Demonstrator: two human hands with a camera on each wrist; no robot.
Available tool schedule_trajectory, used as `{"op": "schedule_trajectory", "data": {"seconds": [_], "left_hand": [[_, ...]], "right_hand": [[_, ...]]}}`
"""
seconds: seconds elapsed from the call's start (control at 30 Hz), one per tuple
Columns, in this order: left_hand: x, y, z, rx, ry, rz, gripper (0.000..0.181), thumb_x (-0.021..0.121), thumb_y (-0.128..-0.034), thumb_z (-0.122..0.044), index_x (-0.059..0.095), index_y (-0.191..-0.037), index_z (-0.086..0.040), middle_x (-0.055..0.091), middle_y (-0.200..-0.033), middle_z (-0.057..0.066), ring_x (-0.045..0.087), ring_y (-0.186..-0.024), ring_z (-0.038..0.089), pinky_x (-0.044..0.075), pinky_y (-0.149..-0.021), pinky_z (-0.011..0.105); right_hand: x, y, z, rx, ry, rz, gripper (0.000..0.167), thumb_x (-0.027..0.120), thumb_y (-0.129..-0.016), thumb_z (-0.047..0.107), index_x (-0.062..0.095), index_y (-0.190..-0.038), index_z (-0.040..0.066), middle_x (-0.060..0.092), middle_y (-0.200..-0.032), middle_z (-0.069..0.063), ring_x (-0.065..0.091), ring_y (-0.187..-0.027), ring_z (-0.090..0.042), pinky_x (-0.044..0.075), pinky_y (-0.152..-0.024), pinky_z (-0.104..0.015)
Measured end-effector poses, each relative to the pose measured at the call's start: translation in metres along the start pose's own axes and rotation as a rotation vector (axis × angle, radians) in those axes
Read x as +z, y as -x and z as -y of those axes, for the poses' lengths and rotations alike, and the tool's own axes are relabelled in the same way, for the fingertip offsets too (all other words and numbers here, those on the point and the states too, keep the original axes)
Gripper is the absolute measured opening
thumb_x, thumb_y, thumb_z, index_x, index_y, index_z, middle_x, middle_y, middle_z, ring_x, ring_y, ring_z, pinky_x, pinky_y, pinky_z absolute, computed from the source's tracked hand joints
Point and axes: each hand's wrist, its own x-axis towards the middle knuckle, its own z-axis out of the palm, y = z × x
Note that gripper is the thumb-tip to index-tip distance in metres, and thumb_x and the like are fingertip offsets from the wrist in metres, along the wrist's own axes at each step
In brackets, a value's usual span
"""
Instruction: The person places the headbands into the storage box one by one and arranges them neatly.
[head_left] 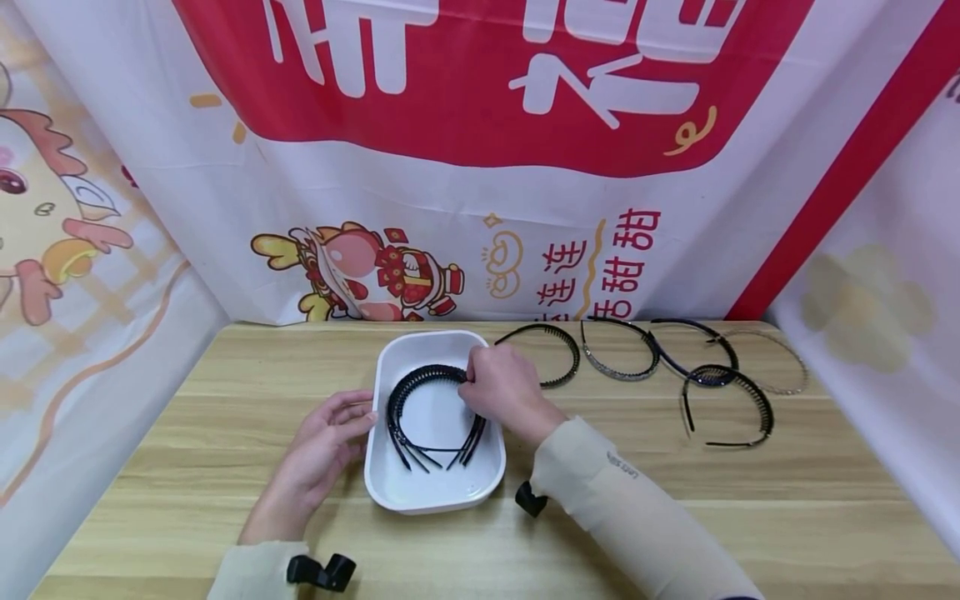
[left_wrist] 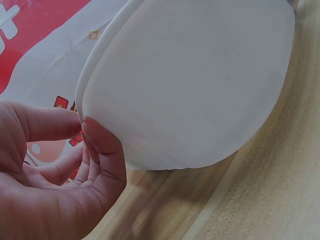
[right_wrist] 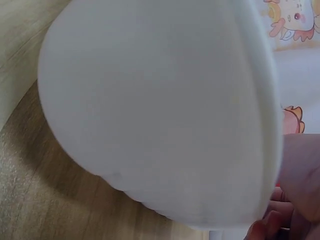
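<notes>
Left hand (head_left: pixel 326 437) pinches white tub (head_left: pixel 435 490) by its rim, best braced; right hand (head_left: pixel 506 387) curled at nested black headbands (head_left: pixel 408 381), hold unclear, should align curves, avoid snagging.

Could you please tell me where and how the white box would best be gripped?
Probably by its rim at the two long sides, with hands coming from left and right. The box stands open side up, and its lip gives thumb and fingers an edge to pinch, as the left hand does. Keeping it level should keep the headbands inside.
</notes>
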Motion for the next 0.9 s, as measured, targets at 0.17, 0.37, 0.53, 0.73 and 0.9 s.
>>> {"op": "schedule_trajectory", "data": {"seconds": [0.17,0.37,0.53,0.73,0.9], "left_hand": [[-0.0005,-0.0002,-0.0001,-0.007,-0.009,0.000,0.054,0.066,-0.1040,-0.009,0.045,-0.153,-0.003,0.067,-0.119,-0.005,0.067,-0.108,0.011,0.059,-0.094,0.029],[-0.0003,-0.0004,0.0001,-0.017,-0.021,-0.006,0.055,0.066,-0.1047,-0.010,0.043,-0.154,-0.004,0.066,-0.124,-0.004,0.066,-0.110,0.012,0.059,-0.094,0.029],[0.0001,0.0004,-0.0008,-0.020,-0.028,-0.012,0.055,0.066,-0.1050,-0.010,0.043,-0.155,-0.005,0.065,-0.127,-0.003,0.066,-0.111,0.011,0.058,-0.094,0.028],[0.0003,0.0004,-0.0013,-0.017,-0.027,-0.011,0.054,0.065,-0.1053,-0.010,0.044,-0.154,-0.004,0.066,-0.126,-0.003,0.066,-0.110,0.011,0.058,-0.094,0.028],[0.0003,0.0003,-0.0012,-0.017,-0.026,-0.011,0.053,0.065,-0.1054,-0.010,0.044,-0.154,-0.004,0.066,-0.125,-0.004,0.066,-0.110,0.010,0.058,-0.094,0.028]], "right_hand": [[0.0043,-0.0014,-0.0001,-0.031,0.052,0.001,0.021,0.079,-0.089,0.017,0.064,-0.074,0.018,0.064,-0.070,0.003,0.061,-0.068,-0.016,0.050,-0.058,-0.029],[0.0080,-0.0031,0.0003,-0.062,0.096,-0.016,0.022,0.079,-0.089,0.016,0.064,-0.072,0.016,0.062,-0.066,0.003,0.059,-0.065,-0.018,0.049,-0.056,-0.032],[0.0096,-0.0035,0.0005,-0.066,0.104,-0.024,0.022,0.079,-0.089,0.016,0.065,-0.072,0.016,0.062,-0.065,0.003,0.059,-0.064,-0.018,0.049,-0.056,-0.032],[0.0090,-0.0016,-0.0009,-0.077,0.071,-0.040,0.022,0.079,-0.088,0.014,0.064,-0.072,0.016,0.061,-0.065,0.002,0.058,-0.064,-0.017,0.050,-0.058,-0.031],[0.0066,0.0024,-0.0024,-0.076,0.009,-0.067,0.018,0.079,-0.090,0.015,0.066,-0.077,0.015,0.063,-0.070,0.001,0.059,-0.065,-0.016,0.050,-0.058,-0.029]]}}
